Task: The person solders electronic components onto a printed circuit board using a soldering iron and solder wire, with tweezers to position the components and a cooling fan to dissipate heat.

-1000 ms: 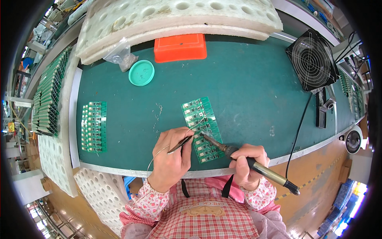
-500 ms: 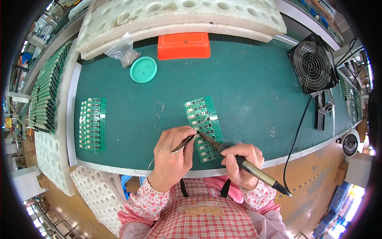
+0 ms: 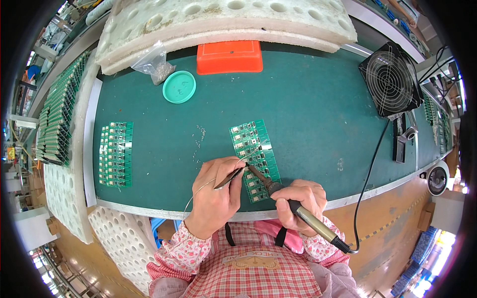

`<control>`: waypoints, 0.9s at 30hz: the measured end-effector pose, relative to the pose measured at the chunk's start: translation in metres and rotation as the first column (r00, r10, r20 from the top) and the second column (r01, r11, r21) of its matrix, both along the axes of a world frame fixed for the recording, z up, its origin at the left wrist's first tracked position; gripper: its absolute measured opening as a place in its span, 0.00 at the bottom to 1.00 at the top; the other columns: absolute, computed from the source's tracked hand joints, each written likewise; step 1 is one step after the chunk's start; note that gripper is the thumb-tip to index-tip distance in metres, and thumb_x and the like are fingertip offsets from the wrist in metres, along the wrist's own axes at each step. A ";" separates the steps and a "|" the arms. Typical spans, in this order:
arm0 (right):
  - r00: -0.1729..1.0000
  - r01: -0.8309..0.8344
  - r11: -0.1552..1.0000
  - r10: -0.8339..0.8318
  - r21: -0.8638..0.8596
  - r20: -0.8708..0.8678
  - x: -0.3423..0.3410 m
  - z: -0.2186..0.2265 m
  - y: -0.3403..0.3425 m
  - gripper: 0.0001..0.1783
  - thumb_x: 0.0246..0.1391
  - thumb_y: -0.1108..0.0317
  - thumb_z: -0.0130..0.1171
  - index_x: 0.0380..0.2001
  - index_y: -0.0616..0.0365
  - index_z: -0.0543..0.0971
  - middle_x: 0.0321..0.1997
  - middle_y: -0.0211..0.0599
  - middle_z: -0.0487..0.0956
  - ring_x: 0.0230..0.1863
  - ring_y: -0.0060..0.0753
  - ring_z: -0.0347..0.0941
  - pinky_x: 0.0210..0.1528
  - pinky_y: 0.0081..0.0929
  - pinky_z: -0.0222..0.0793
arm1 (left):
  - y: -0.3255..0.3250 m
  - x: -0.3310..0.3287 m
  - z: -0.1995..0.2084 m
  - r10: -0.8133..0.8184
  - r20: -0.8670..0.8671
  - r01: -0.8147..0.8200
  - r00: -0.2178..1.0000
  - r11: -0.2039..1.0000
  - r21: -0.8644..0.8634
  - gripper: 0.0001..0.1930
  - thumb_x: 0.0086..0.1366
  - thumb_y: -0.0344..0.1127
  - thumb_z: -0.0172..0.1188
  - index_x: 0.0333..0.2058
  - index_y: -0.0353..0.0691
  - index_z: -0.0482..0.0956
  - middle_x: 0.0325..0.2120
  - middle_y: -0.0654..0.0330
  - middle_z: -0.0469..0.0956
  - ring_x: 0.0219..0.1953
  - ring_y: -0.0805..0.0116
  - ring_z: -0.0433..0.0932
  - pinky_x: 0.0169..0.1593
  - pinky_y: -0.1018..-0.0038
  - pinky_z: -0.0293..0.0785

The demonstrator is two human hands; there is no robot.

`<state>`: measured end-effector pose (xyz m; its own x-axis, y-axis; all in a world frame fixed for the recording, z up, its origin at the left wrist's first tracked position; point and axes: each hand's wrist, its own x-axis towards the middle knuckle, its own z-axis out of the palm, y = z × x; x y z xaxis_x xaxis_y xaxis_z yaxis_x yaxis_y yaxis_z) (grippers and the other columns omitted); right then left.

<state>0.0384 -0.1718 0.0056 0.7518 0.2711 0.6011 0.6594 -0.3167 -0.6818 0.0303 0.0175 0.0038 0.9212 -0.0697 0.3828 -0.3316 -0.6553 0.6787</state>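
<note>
A green circuit board panel (image 3: 247,133) with rows of small parts lies in front of me near the table's front edge. My left hand (image 3: 213,196) is closed over its left side, pinching a pair of dark metal tweezers (image 3: 228,179) and a thin solder wire (image 3: 197,192). The wire loops behind the hand, and its other end reaches over the board. In my right hand (image 3: 302,201) is a soldering iron (image 3: 318,226), held like a pen and slanting toward the board. Its tip is close to my left fingertips; whether it touches a joint is too small to tell.
On the green table (image 3: 308,99) lie a second circuit board panel (image 3: 119,154), a teal lid (image 3: 179,87), a plastic bag of small parts (image 3: 158,67) and an orange bin (image 3: 229,57). A black fan (image 3: 390,79) stands right. White foam (image 3: 226,22) borders the far side.
The soldering iron's handle has swung down and slightly left with my right hand, so it stands steeper. The cord's end shifted along. My left hand and the board look unmoved.
</note>
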 end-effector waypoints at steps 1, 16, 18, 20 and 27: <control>1.000 0.001 1.000 -0.001 0.000 0.001 -0.001 -0.001 -0.002 0.06 0.57 0.68 0.60 0.30 0.58 0.75 0.14 0.26 0.73 0.11 0.27 0.67 0.15 0.27 0.62 | 0.000 0.000 0.000 0.001 -0.002 -0.001 1.000 1.000 0.003 0.13 0.56 0.16 0.62 0.40 0.35 0.77 0.37 0.53 0.81 0.37 0.54 0.80 0.41 0.67 0.75; 0.992 0.129 0.986 -0.127 0.106 -0.024 -0.008 -0.001 -0.007 0.05 0.51 0.74 0.62 0.32 0.60 0.76 0.17 0.30 0.76 0.12 0.27 0.67 0.16 0.25 0.63 | -0.001 -0.001 0.003 0.014 -0.031 -0.014 0.999 1.000 -0.003 0.11 0.55 0.16 0.62 0.38 0.33 0.78 0.36 0.52 0.81 0.38 0.54 0.81 0.42 0.67 0.76; 0.987 0.160 0.976 -0.157 0.150 -0.031 -0.009 -0.003 -0.006 0.04 0.51 0.74 0.61 0.31 0.61 0.76 0.16 0.31 0.76 0.12 0.26 0.67 0.15 0.24 0.63 | 0.002 -0.003 0.003 0.015 -0.021 -0.016 1.000 1.000 -0.023 0.10 0.56 0.16 0.61 0.38 0.32 0.78 0.37 0.52 0.81 0.39 0.55 0.81 0.43 0.68 0.76; 0.986 0.167 0.974 -0.163 0.154 -0.037 -0.010 -0.005 -0.008 0.04 0.52 0.74 0.61 0.31 0.61 0.76 0.16 0.31 0.76 0.11 0.26 0.66 0.15 0.24 0.62 | 0.007 -0.007 0.001 0.017 -0.012 -0.017 1.000 0.999 -0.042 0.09 0.57 0.16 0.61 0.38 0.31 0.78 0.37 0.52 0.81 0.39 0.56 0.82 0.43 0.69 0.77; 0.973 0.229 0.950 -0.222 0.211 -0.055 -0.013 -0.010 -0.005 0.04 0.53 0.72 0.60 0.30 0.60 0.76 0.17 0.32 0.77 0.11 0.26 0.65 0.16 0.24 0.62 | 0.039 -0.018 0.002 0.220 -0.045 -0.221 0.974 0.975 -0.025 0.09 0.58 0.20 0.62 0.38 0.35 0.79 0.38 0.57 0.82 0.40 0.56 0.79 0.45 0.67 0.73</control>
<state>0.0256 -0.1764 -0.0039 0.7972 -0.0407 0.6024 0.5657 -0.2985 -0.7687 0.0123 0.0561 0.0056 0.9277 0.1481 0.3427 -0.1521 -0.6885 0.7091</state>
